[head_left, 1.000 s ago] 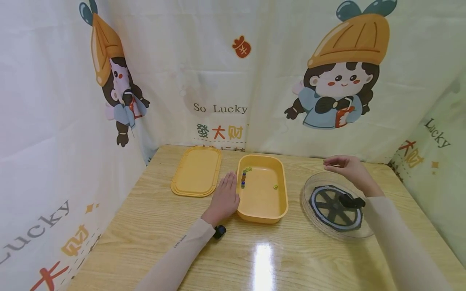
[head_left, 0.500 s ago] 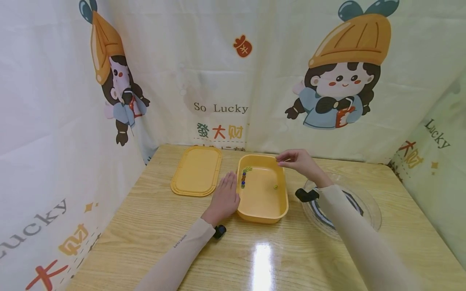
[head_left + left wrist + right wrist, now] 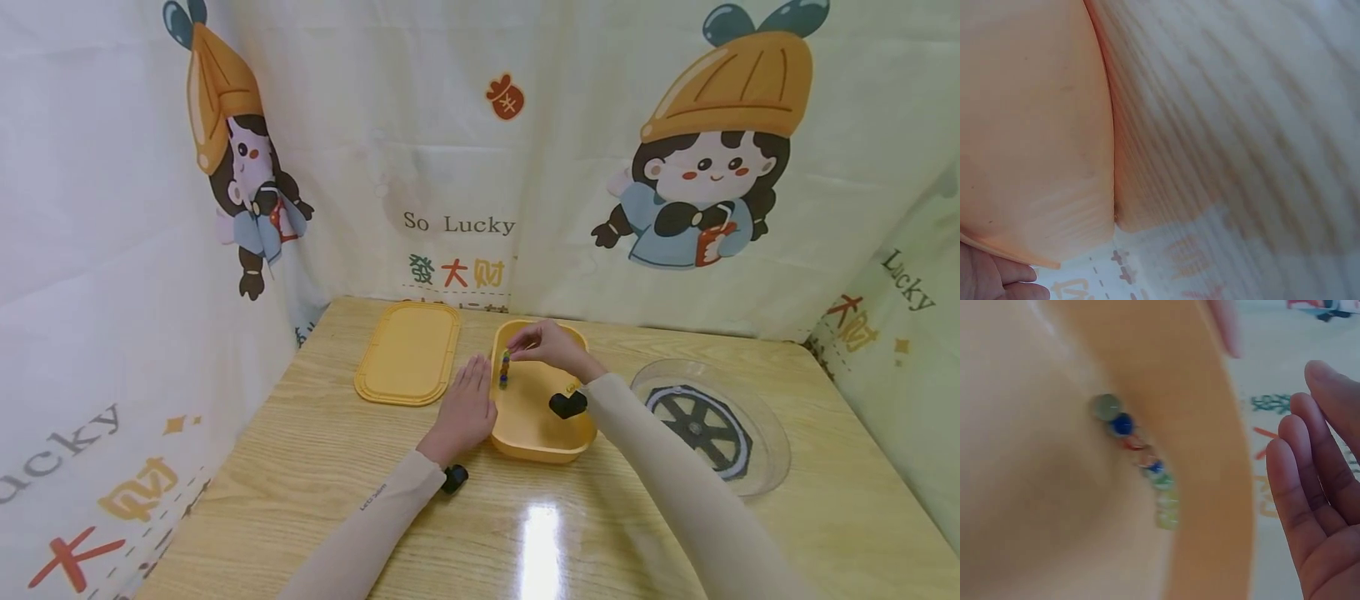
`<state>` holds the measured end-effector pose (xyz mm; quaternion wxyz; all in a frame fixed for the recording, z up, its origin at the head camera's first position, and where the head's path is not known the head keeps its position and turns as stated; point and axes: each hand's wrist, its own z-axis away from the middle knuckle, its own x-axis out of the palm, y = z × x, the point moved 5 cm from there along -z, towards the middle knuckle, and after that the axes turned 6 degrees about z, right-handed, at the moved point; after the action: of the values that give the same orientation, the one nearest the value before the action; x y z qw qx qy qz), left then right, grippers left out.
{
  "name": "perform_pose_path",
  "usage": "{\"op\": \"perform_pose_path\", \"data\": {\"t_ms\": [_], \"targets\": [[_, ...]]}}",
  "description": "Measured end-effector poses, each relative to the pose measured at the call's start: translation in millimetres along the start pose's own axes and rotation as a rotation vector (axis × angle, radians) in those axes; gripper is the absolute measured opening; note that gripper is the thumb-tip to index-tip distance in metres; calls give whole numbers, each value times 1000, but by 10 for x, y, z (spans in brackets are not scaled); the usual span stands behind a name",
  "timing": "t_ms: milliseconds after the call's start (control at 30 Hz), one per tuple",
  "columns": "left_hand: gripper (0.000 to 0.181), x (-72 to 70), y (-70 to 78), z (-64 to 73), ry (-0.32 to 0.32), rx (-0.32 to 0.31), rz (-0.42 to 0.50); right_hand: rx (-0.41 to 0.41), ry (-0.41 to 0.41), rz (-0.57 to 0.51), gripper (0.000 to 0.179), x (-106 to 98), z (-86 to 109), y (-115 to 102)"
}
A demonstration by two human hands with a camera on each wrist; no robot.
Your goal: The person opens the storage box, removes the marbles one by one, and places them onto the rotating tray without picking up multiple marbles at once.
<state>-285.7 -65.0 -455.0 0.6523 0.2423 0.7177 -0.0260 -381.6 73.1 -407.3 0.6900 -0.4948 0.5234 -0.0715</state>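
Note:
My left hand [image 3: 463, 412] lies with straight fingers along the left wall of a yellow-orange plastic box [image 3: 525, 429]; in the left wrist view its fingertips sit at the box rim. Inside the box, a row of coloured glass marbles [image 3: 504, 373] runs along the left wall, green, blue, red and yellow in the right wrist view. One yellowish marble [image 3: 572, 387] lies apart, toward the right. Over the far left part of the box hovers my right hand [image 3: 551, 343], close to the row's far end. Its fingers [image 3: 1294, 469] are loosely bent, with nothing visible between them and the thumb.
A matching yellow lid [image 3: 408, 354] lies flat left of the box. To the right stands a clear round dish [image 3: 782, 458] with a dark spoked wheel shape [image 3: 697, 427] in it. A printed curtain [image 3: 562, 167] closes off the table's back and sides.
My right hand has moved left from above the clear dish, across the box, to the row of marbles. My left hand stays against the box. The view has shifted slightly.

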Motion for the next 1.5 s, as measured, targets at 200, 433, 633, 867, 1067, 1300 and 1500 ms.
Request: {"op": "perform_pose_path", "data": {"t_ms": [200,433,633,867,1067,1300,1500], "targets": [[60,1,-2,-3,11,10,-4,-2,-90,20,21,217,-107,116],[60,74,-53,-6,92,65,5,-11,-124,46,16,348,-177,254],[60,12,-6,-1,80,46,23,-8,-144,69,15,394,-200,326],[61,36,-13,-26,28,13,-17,46,-142,79,13,424,-193,384],[60,7,6,-11,27,10,3,52,-136,116,11,459,-182,382],[59,-17,19,-1,19,3,9,41,-138,205,7,510,-166,357],[58,-15,23,0,24,5,9,12,-144,245,5,555,-151,335]]}}
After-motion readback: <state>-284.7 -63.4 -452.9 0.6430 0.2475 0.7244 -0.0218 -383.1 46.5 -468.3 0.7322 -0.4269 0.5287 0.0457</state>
